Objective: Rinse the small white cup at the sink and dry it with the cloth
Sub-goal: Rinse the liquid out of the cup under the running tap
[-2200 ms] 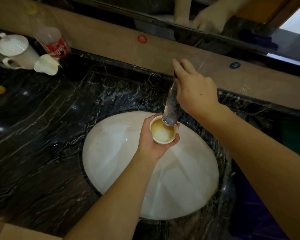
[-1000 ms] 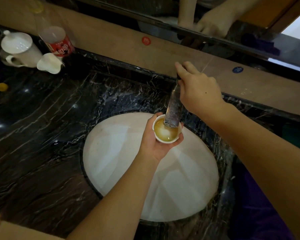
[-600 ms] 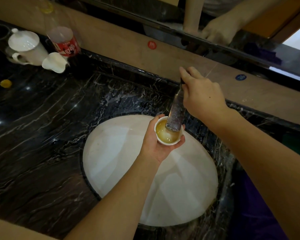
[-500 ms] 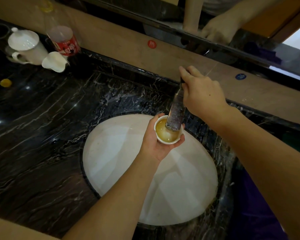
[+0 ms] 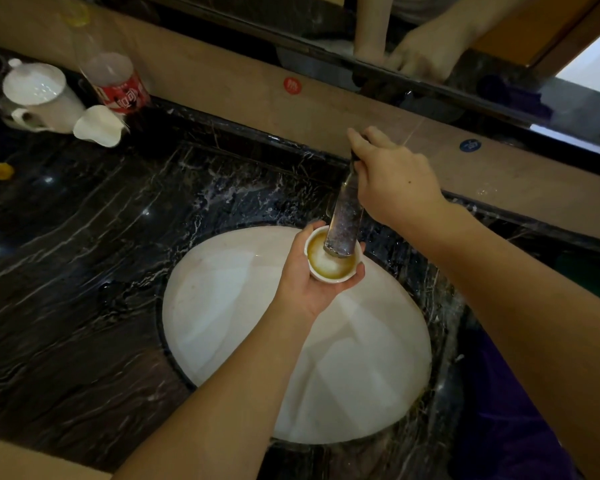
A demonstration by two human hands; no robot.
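Note:
The small white cup (image 5: 330,279) holds yellowish-brown liquid with a pale patch in its middle. My left hand (image 5: 303,285) grips it from below and from the left, over the far part of the white sink basin (image 5: 239,306). The metal tap spout (image 5: 343,223) slants down, and its mouth sits just over the cup's far side. My right hand (image 5: 395,181) is curled round the top of the tap behind the spout. A purple cloth (image 5: 506,410) lies on the counter to the right of the basin, partly behind my right forearm.
Black marble counter (image 5: 84,271) surrounds the basin. At the back left stand a white lidded pot (image 5: 39,95), a plastic bottle (image 5: 115,77) and a tipped white jug (image 5: 97,126). A small yellow thing (image 5: 1,170) lies at the far left. A mirror runs above the ledge.
Both hands keep their holds and the cup stays under the spout. The liquid in the cup shows a paler middle than half a second ago. The camera has shifted slightly.

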